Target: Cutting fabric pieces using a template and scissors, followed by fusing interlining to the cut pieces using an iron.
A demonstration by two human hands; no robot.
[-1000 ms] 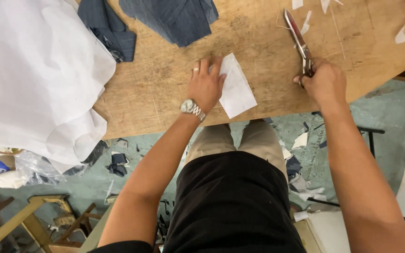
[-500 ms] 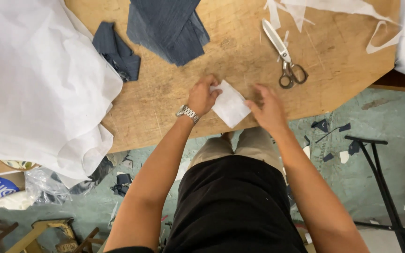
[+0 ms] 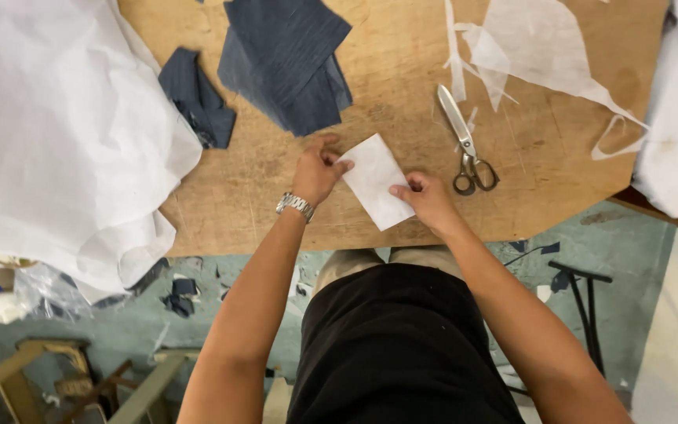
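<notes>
1. While both hands meet on the white piece [image 3: 374,182], it lies flat on the bench [image 3: 237,196], close to the near edge.
2. Left hand [image 3: 317,169]: fingers pinched on the piece's upper left corner, a metal watch [image 3: 296,206] on the wrist.
3. Right hand [image 3: 427,196]: fingertips closed on the piece's right edge, near its lower corner.
4. Just right of the piece the scissors [image 3: 466,143] lie on the bench, blades shut, no hand on them.
5. Above and right of the piece lie white offcuts [image 3: 543,47]: one large ragged sheet and some thin strips. By my judgement the piece has already been cut out of such stuff, so the cutting of it looks done.
6. Above and left of the piece sits a stack of dark blue fabric pieces [image 3: 288,63], with one smaller dark piece [image 3: 196,98] further left. None of them touches the white piece, so any pairing of white with blue seems not yet done.
7. Far left of the piece a big white sheet [image 3: 56,133] hangs over the bench edge.
8. Below the piece, past the bench edge, small scraps [image 3: 174,294] lie on the floor [image 3: 629,243].
</notes>
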